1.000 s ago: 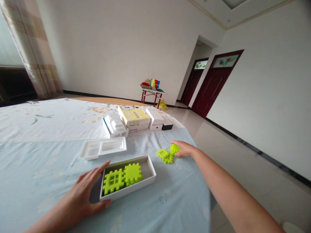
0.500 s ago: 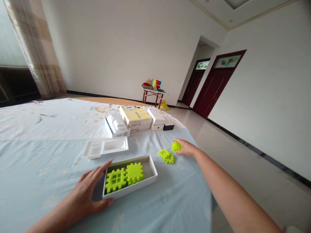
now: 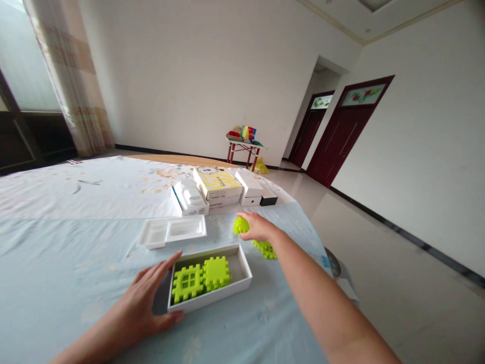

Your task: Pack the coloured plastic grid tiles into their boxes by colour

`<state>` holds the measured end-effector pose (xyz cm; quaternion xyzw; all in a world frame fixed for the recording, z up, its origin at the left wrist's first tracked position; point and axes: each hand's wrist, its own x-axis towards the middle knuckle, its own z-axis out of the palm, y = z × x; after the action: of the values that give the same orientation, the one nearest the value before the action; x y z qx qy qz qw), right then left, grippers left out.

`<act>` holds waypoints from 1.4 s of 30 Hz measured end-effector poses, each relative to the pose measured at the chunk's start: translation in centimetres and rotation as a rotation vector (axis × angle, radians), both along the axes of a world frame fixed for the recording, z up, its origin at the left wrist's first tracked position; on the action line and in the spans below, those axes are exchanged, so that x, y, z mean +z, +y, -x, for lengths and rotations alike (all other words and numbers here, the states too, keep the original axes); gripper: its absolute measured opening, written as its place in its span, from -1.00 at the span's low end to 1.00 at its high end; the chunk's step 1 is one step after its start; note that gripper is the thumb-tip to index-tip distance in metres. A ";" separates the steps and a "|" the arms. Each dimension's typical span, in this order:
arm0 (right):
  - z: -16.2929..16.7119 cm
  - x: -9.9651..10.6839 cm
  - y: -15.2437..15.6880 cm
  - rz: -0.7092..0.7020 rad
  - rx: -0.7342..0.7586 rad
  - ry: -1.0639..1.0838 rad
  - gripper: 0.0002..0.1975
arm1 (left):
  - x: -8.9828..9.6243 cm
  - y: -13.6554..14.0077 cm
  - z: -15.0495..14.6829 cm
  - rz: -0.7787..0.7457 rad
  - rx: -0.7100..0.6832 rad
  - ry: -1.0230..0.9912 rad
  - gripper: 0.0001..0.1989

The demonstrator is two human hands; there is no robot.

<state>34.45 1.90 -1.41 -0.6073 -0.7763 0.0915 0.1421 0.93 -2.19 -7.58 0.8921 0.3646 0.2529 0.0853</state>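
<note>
A white open box (image 3: 212, 301) lies on the tablecloth with lime-green toothed building blocks inside, among them a window-shaped block (image 3: 188, 283) and a square plain one (image 3: 216, 273). My left hand (image 3: 146, 298) grips the box's left end, thumb at the near side and fingers at the far side. Just beyond the box's right end, my right hand (image 3: 257, 226) holds a lime-green building block (image 3: 241, 225) in its fingertips, above the cloth. Other green blocks (image 3: 265, 248) lie on the cloth to the right, partly hidden behind my right wrist.
A white plastic tray (image 3: 186, 227) lies behind the box. Farther back stand a yellow-and-white box (image 3: 220, 183), a white box (image 3: 248, 187), a small black box (image 3: 269, 199) and a white box with packaging (image 3: 189, 197). The round table's edge curves along the right.
My right hand has carried the green block leftward, from beyond the loose blocks to near the box's far right corner. My left hand stays on the box. The view has shifted slightly.
</note>
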 end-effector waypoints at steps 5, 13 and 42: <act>1.2 -2.6 1.4 0.096 -0.004 -0.054 -0.25 | -1.0 0.3 0.1 0.034 -0.009 -0.017 -0.02; 0.8 -2.9 -0.2 0.039 -0.050 0.072 -0.12 | -1.0 0.3 0.1 0.108 -0.008 -0.025 -0.01; 1.6 1.1 -3.3 0.223 0.083 0.938 -0.40 | -0.7 0.1 0.1 0.129 -0.027 -0.039 0.00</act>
<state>32.82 -1.44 -0.31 -0.4805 -0.6375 0.4439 0.4071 0.81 -2.07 -8.25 0.8846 0.3664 0.2449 0.1529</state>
